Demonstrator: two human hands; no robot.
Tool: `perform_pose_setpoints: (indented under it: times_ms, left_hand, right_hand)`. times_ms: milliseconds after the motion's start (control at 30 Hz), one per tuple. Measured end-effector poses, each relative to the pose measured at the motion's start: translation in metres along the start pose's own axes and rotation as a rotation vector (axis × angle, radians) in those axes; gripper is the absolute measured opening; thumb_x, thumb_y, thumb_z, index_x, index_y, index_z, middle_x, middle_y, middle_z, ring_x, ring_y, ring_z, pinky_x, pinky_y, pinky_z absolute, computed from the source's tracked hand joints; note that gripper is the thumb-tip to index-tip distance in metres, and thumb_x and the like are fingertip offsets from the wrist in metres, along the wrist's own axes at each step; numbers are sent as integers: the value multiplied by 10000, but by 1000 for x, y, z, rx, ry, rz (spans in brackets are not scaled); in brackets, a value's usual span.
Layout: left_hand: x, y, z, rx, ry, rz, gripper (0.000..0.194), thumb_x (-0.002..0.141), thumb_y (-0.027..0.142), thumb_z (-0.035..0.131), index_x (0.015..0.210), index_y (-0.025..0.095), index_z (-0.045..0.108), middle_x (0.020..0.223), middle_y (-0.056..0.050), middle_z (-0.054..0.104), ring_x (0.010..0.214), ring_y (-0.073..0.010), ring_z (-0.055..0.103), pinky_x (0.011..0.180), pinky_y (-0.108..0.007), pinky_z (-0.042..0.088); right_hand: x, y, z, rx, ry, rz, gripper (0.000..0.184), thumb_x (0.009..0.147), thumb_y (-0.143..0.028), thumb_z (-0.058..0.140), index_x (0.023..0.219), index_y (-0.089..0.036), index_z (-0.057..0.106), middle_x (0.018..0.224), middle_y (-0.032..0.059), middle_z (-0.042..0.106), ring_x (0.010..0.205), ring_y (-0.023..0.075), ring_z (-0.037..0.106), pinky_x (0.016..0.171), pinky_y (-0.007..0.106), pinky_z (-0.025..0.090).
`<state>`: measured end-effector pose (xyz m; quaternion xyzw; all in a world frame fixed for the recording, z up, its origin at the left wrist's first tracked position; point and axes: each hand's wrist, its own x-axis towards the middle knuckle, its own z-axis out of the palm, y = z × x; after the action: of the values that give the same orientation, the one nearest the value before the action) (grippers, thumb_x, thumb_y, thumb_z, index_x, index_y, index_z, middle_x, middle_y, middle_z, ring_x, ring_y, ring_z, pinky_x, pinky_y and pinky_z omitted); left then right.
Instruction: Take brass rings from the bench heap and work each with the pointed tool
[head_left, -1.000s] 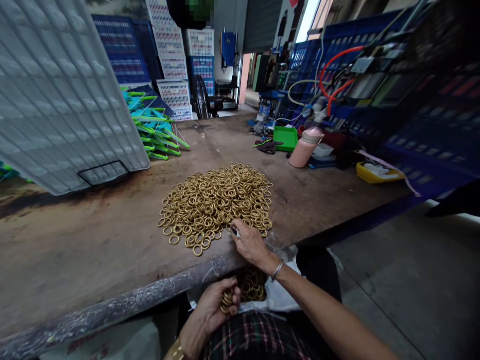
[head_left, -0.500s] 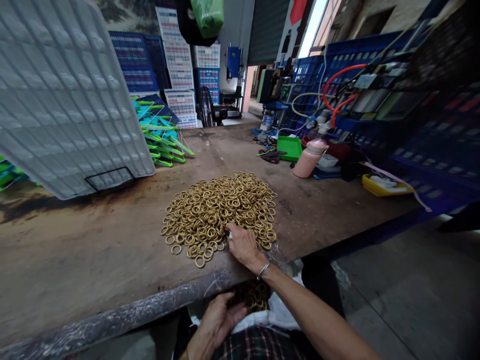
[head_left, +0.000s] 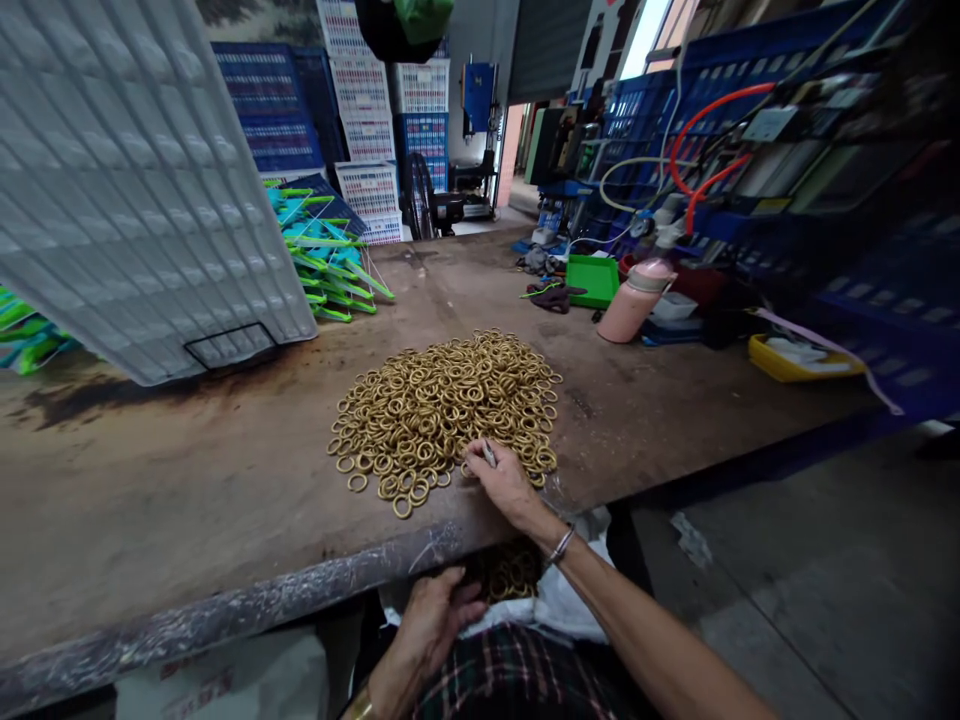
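A big heap of brass-coloured rings (head_left: 444, 405) lies on the worn wooden workbench (head_left: 187, 500). My right hand (head_left: 504, 482) rests on the near edge of the heap, fingers curled around a small thin tool I cannot name. My left hand (head_left: 433, 622) is below the bench edge at my lap, fingers bent on the rim of a white bag (head_left: 559, 600) that holds more rings (head_left: 510, 570). Whether the left hand holds any rings is hidden.
A large white plastic crate (head_left: 127, 180) leans at the left, with green and blue hangers (head_left: 322, 260) behind it. A pink bottle (head_left: 634, 300), a green tray (head_left: 589, 278) and a yellow tray (head_left: 795, 358) stand at the right. Stacked crates fill the background.
One second ago my left hand held a stack of rings at the lap; now the stack is gone and the hand rests on the bag. My right hand stays at the heap's near edge.
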<state>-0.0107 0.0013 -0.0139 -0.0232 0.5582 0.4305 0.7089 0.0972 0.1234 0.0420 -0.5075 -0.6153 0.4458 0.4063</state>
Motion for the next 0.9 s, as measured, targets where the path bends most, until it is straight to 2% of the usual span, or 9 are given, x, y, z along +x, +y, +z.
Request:
perform_pose_setpoints:
  times_ms: [67, 167, 267, 400, 500, 600, 667, 767, 900]
  left_hand:
    - [-1, -1, -2, 45, -72, 31, 85, 710, 160, 609, 690, 82, 583, 776, -95, 607, 699, -197, 625, 527, -267, 492]
    - [-7, 1, -3, 180, -216, 94, 285, 659, 326, 674, 547, 89, 560, 671, -84, 594, 636, -163, 591, 469, -222, 452]
    - [-19, 4, 1, 358, -284, 204, 349, 655, 425, 655, 562, 101, 564, 616, -60, 594, 522, -116, 539, 426, -199, 405]
    - [-37, 12, 9, 562, -202, 511, 260, 728, 398, 580, 698, 141, 558, 521, 16, 535, 392, -76, 433, 396, -191, 345]
    - [-42, 23, 13, 596, -80, 831, 215, 727, 313, 592, 894, 182, 558, 633, 24, 544, 465, -79, 440, 450, -187, 358]
    - [-41, 37, 14, 751, -85, 1058, 307, 721, 231, 599, 1025, 203, 583, 771, -17, 590, 586, -104, 491, 588, -208, 401]
    - [-39, 44, 13, 849, -144, 1085, 292, 721, 218, 597, 1011, 207, 623, 790, -37, 616, 655, -134, 527, 661, -232, 412]
    - [-37, 48, 14, 917, -230, 1023, 226, 741, 244, 579, 946, 204, 667, 761, -45, 637, 669, -155, 544, 669, -248, 417]
    - [-37, 45, 17, 865, -230, 900, 183, 765, 301, 549, 819, 174, 670, 634, -9, 596, 532, -114, 486, 554, -220, 396]
  right_hand:
    - [-2, 2, -3, 16, -8, 17, 169, 726, -321, 468, 681, -172, 535, 604, -46, 477, 590, 104, 432, 591, 215, 353]
    - [-6, 4, -6, -2, -5, 36, 184, 725, -328, 459, 667, -171, 536, 585, -50, 461, 573, 101, 413, 585, 215, 342]
    - [-13, 5, -8, -18, -12, 64, 179, 721, -311, 453, 656, -170, 542, 583, -46, 474, 571, 100, 421, 588, 215, 344]
    - [-28, 5, -8, 5, -66, 118, 158, 719, -291, 456, 655, -174, 540, 580, -48, 482, 543, 89, 419, 545, 201, 342]
    - [-41, 3, -10, 84, -115, 192, 113, 693, -266, 476, 744, -185, 536, 568, -65, 480, 478, 70, 394, 471, 181, 318]
    - [-52, -2, -12, 256, -196, 345, 184, 680, -266, 473, 850, -200, 495, 522, -94, 459, 353, 39, 283, 368, 163, 232]
    - [-57, -6, -14, 385, -258, 424, 195, 673, -286, 484, 849, -204, 464, 506, -106, 448, 309, 24, 223, 329, 156, 183]
    - [-62, -9, -17, 480, -329, 475, 190, 658, -308, 519, 797, -201, 446, 497, -113, 426, 293, 13, 197, 310, 148, 164]
    - [-65, -9, -16, 382, -350, 459, 148, 720, -334, 464, 748, -189, 471, 509, -92, 443, 306, 21, 221, 321, 161, 173]
